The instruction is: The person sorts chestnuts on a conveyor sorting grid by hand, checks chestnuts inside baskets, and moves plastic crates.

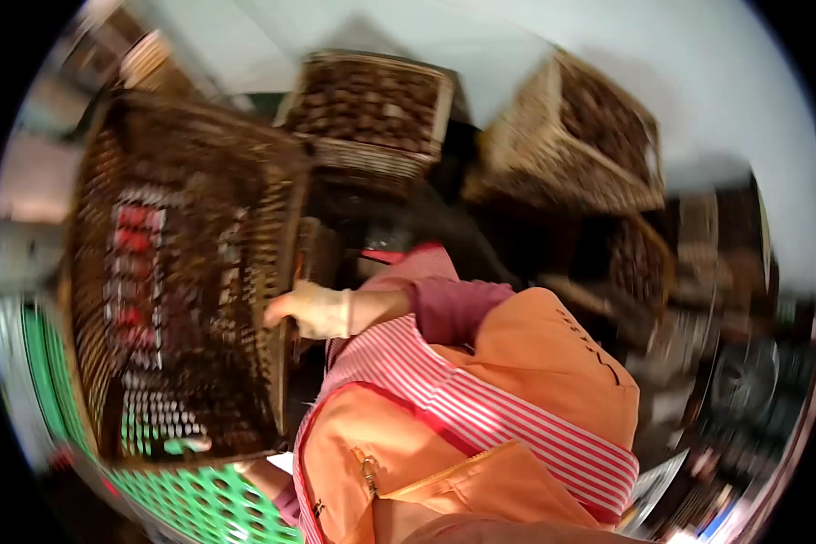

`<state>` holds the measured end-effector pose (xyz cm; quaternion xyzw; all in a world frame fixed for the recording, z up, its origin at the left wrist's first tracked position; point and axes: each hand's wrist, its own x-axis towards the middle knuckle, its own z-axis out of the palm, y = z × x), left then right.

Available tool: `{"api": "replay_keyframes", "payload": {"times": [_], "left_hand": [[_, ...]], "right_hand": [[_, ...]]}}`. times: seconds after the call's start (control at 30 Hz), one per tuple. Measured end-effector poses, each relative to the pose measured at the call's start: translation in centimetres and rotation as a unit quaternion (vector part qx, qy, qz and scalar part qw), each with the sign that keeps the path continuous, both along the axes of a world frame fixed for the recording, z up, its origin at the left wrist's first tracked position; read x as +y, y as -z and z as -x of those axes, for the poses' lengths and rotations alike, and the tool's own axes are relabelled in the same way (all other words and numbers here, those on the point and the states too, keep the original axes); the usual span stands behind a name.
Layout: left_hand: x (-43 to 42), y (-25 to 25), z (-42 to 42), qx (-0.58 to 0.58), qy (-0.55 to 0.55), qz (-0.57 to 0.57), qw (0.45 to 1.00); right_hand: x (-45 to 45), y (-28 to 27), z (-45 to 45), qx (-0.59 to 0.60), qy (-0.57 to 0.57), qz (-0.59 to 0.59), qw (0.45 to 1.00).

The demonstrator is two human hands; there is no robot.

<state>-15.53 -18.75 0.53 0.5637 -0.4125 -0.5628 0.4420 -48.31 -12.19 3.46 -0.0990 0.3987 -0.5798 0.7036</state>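
Note:
A large brown woven basket (286, 227), its open side facing me, fills the left of the head view. It is tipped up and blurred, with a few red-and-white patches showing inside. My right hand (313, 310), in a pale glove, is closed on the basket's right-hand rim. At the bottom edge my left hand (192, 445) shows only in part, its fingers at the handle opening; the basket wall hides the rest. Both hands bear on this same basket.
Two light woven baskets (442, 109) (526, 136) full of small brown pieces stand beyond my body. Another filled basket (666, 258) is lower right. A green perforated crate (204, 499) lies beneath the held basket. A round metal fan-like object (743, 374) stands at far right.

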Motion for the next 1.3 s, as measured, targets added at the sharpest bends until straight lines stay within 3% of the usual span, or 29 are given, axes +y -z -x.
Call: {"api": "replay_keyframes", "payload": {"times": [0.03,0.1,0.17,0.2,0.23,0.27,0.33,0.37,0.4,0.47,0.5,0.53,0.57,0.6,0.63,0.67,0.8,0.83,0.87,0.9,0.97,1.03,1.1,1.13,1.2,1.3], "left_hand": [[-1.3,-0.7,-0.2,-0.011,0.031,0.0,0.999],[-1.7,-0.7,-0.7,-0.008,0.091,0.011,0.996],[-2.7,-2.1,-0.1,-0.019,0.154,0.014,0.988],[-3.2,-2.9,0.2,-0.023,0.184,0.017,0.983],[-3.7,-3.9,0.8,-0.029,0.222,0.02,0.974],[-4.4,-4.6,1.6,-0.026,0.256,0.023,0.966],[-7.0,-5.6,1.3,-0.023,0.294,0.01,0.956],[-7.5,-6.5,1.8,-0.017,0.326,0.013,0.945],[-7.6,-7.6,2.2,-0.01,0.359,0.019,0.933],[-7.0,-10.4,2.6,0.004,0.415,0.04,0.909],[-6.4,-12.3,3.5,0.019,0.446,0.048,0.893],[-12.1,-10.8,5.2,0.024,0.45,0.011,0.893],[-13.1,-11.4,6.0,0.033,0.467,0.007,0.884],[-14.0,-11.7,6.7,0.046,0.488,0.006,0.872],[-14.9,-12.3,6.8,0.059,0.507,0.008,0.86],[-15.4,-13.2,6.8,0.072,0.526,0.015,0.847],[-16.4,-15.7,9.4,0.124,0.596,0.021,0.793],[-16.6,-16.2,9.7,0.138,0.608,0.025,0.782],[-17.0,-16.6,10.1,0.151,0.618,0.027,0.771],[-17.3,-17.0,10.2,0.166,0.631,0.029,0.757],[-17.1,-18.1,9.6,0.19,0.653,0.039,0.732],[-15.6,-20.0,10.6,0.203,0.663,0.05,0.718],[-14.9,-21.4,11.2,0.228,0.672,0.054,0.702],[-14.7,-22.2,11.1,0.244,0.678,0.058,0.691],[-14.1,-24.1,10.6,0.276,0.69,0.063,0.666],[-12.7,-27.6,11.3,0.317,0.705,0.075,0.63]], "right_hand": [[-0.1,-2.2,-0.9,0.02,-0.001,0.011,1.0],[2.7,0.3,-2.4,0.063,0.063,0.109,0.99],[4.9,0.2,-3.5,0.014,0.131,0.08,0.988],[7.2,0.2,-3.9,0.197,0.194,0.156,0.948],[9.5,0.2,-4.3,0.38,0.274,0.187,0.864],[10.7,0.3,-4.9,0.455,0.336,0.212,0.797],[9.6,0.4,-7.5,0.391,0.417,0.271,0.775],[9.8,0.1,-8.7,0.395,0.46,0.295,0.738],[11.5,0.2,-9.3,0.632,0.441,0.285,0.569],[14.1,-0.9,-12.3,0.654,0.484,0.253,0.524],[16.6,-4.0,-14.8,0.349,0.546,0.306,0.697],[11.6,-6.5,-13.6,0.009,0.517,0.284,0.807],[11.3,-5.2,-13.6,0.369,0.524,0.297,0.707],[11.0,-3.9,-13.7,0.628,0.572,0.235,0.472],[12.1,-6.0,-15.9,0.485,0.589,0.246,0.597],[12.8,-6.9,-17.7,0.488,0.582,0.229,0.609],[15.4,-8.9,-22.1,0.726,0.51,0.117,0.446],[15.9,-9.6,-23.5,0.721,0.496,0.129,0.467],[15.4,-9.7,-25.2,0.591,0.556,0.117,0.572],[15.0,-9.8,-26.9,0.431,0.624,0.113,0.642],[14.6,-14.5,-33.1,0.147,0.698,0.096,0.694],[16.7,-14.5,-33.3,0.174,0.72,0.121,0.661],[17.2,-17.3,-35.8,0.117,0.734,0.078,0.664],[17.2,-15.4,-35.7,0.097,0.727,0.177,0.656],[16.9,-17.2,-40.1,0.121,0.74,0.158,0.642],[16.3,-18.0,-41.6,0.134,0.698,0.308,0.632]]}}
